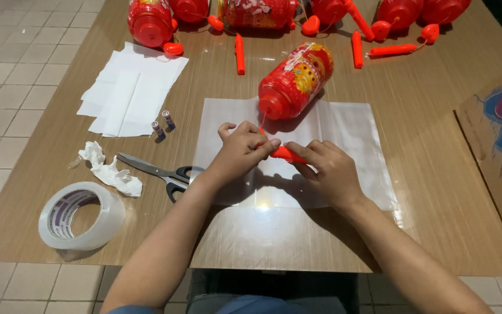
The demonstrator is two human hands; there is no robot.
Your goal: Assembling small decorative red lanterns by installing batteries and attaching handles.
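A red lantern-shaped toy (295,81) with a yellow patterned band lies on its side on a clear plastic sheet (355,134) on the wooden table (431,192). A thin cord runs from its cap to a red handle stick (289,154). My left hand (240,150) grips the stick's upper end. My right hand (326,171) pinches its lower end. Both hands meet over the middle of the sheet, just in front of the toy.
Scissors (158,173) lie left of my left hand, beside crumpled white paper (108,171) and a roll of clear tape (79,216). Two small batteries (164,125) rest by white paper sheets (132,90). More red toys (149,22) and sticks (239,53) line the far edge. Cardboard (498,151) lies right.
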